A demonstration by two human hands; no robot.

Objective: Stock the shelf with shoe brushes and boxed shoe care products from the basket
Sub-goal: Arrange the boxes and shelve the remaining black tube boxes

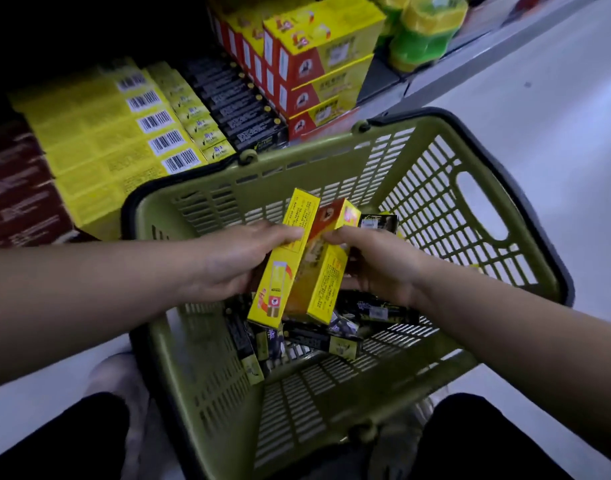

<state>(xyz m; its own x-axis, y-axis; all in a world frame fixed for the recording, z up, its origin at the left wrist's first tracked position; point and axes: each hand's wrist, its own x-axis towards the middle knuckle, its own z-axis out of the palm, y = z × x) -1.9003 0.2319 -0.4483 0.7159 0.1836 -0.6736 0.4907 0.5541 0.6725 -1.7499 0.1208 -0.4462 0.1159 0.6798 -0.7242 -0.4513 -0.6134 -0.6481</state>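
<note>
Gripping boxes, hands hover within basket rim.

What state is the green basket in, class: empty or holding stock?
Holding stock. Several black boxes lie in the basket, below the two yellow boxes gripped by the left hand and right hand.

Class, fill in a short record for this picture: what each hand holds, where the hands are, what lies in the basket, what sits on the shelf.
Left hand: grips a yellow box
Right hand: grips a red-and-yellow box
Position: both held above the green basket
Basket contents: black boxes, loosely piled
Shelf: flat yellow cartons, a row of black cartons, a red-and-yellow stack
</note>
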